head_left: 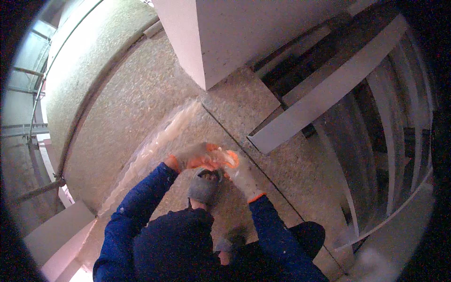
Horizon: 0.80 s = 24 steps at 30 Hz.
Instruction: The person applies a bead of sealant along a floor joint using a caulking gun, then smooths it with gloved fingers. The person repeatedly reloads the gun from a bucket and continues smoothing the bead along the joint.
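Observation:
My left hand (196,156) and my right hand (241,175) meet in front of me, just above my shoe. Both wear pale work gloves with orange palms and cuffs. The fingers of each hand are curled in toward the other. Something small and whitish shows between them, too blurred to name. Beneath the hands is the speckled brown floor (188,127). A shiny pale strip, like clear plastic film (162,134), runs along the floor close by my left hand.
A dark seam (263,174) crosses the floor right of my hands. Ahead stands the corner of a white boxy column (205,70). On the right, a long metal profile (324,96) lies near several curved slats (383,122). Pipes (35,108) and a raised curb line the left.

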Each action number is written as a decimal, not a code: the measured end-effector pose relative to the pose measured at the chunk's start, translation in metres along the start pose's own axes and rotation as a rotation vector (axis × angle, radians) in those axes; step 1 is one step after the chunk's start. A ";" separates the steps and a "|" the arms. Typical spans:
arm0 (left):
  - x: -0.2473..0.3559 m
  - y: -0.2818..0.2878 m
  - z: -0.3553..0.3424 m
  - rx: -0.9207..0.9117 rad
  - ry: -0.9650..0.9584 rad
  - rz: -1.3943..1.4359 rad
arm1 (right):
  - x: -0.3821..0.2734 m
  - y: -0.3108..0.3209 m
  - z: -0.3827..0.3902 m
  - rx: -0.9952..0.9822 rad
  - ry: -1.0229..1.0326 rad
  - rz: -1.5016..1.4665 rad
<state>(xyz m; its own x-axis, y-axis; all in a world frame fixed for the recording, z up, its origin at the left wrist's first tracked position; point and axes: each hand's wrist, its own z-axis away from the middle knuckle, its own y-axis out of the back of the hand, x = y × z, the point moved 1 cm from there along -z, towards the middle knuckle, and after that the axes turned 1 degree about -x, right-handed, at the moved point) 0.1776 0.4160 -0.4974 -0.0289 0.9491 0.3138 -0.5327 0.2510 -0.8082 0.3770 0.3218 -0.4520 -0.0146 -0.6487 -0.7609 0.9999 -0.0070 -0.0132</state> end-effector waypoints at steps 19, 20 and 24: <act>0.079 0.031 -0.022 0.631 -0.448 -1.101 | -0.017 -0.021 -0.105 0.122 0.115 -0.027; 0.086 0.031 -0.024 0.634 -0.408 -0.984 | -0.021 -0.024 -0.109 0.103 0.129 -0.136; 0.102 0.032 -0.032 0.674 -0.429 -0.857 | -0.042 -0.031 -0.119 0.169 0.241 0.144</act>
<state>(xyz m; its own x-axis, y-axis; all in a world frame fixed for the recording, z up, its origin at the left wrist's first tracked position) 0.1851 0.5264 -0.5071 0.3427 0.3441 0.8741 -0.8532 0.5035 0.1363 0.3464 0.4397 -0.4971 0.1472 -0.4532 -0.8792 0.9777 -0.0679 0.1987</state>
